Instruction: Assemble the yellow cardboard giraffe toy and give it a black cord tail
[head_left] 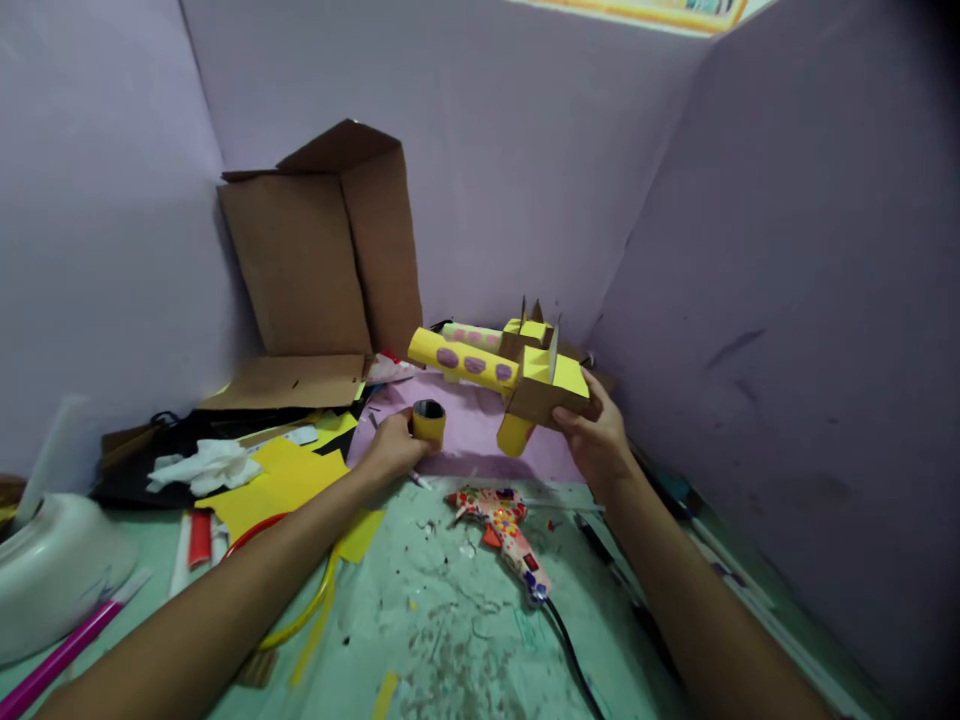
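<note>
My left hand (396, 445) is closed around a short yellow paper tube (429, 424), its dark open end facing up. In my right hand (600, 430) is a cardboard and yellow paper model (551, 390), gripped by its box-shaped body. A long yellow tube with purple spots (472, 366) sticks out from the model to the left, and a short yellow tube points down below it. A similar model with pink spots (472, 338) stands behind, partly hidden. Between my forearms lies a glue gun (502, 530) with a floral pattern.
An open cardboard box (300, 260) leans at the back left. Yellow paper (285, 485), a crumpled white tissue (206, 466) and a white bowl (60, 570) lie left. A black pen (607, 555) lies right of the glue gun, whose black cord (570, 655) runs forward. Purple walls enclose the table.
</note>
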